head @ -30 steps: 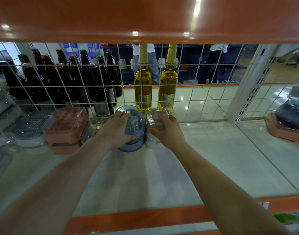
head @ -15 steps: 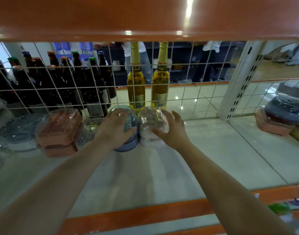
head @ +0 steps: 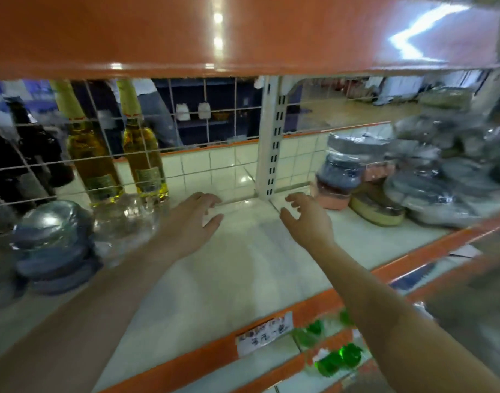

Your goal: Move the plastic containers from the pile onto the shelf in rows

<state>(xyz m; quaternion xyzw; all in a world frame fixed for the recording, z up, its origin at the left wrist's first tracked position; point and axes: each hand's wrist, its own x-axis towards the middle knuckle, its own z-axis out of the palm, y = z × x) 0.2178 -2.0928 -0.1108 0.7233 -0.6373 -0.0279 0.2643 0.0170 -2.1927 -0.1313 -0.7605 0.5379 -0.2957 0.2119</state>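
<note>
Both hands hang over the bare middle of the white shelf (head: 237, 268), and neither holds anything. The left hand (head: 192, 219) has its fingers spread and relaxed, reaching toward the back wire grid (head: 186, 143). The right hand (head: 305, 219) is loosely splayed too, with its fingers lightly bent, near the white slotted upright (head: 274, 143).

To the left of the left hand, a clear plastic container (head: 127, 219) sits at the back of the shelf just beside a blue-lidded container (head: 53, 236), which rests on more blue ones. Both are blurred. Behind the grid stand two yellow bottles (head: 92, 157) and some dark bottles (head: 24, 154).

To the right, past the upright, the pile of plastic containers (head: 430, 182) lies heaped on the next shelf section, grey-blue, pink and beige ones mixed, their outlines smeared. A handwritten price label (head: 264, 333) is stuck on the orange front edge (head: 186, 361), and green objects (head: 336, 358) show on the level below.
</note>
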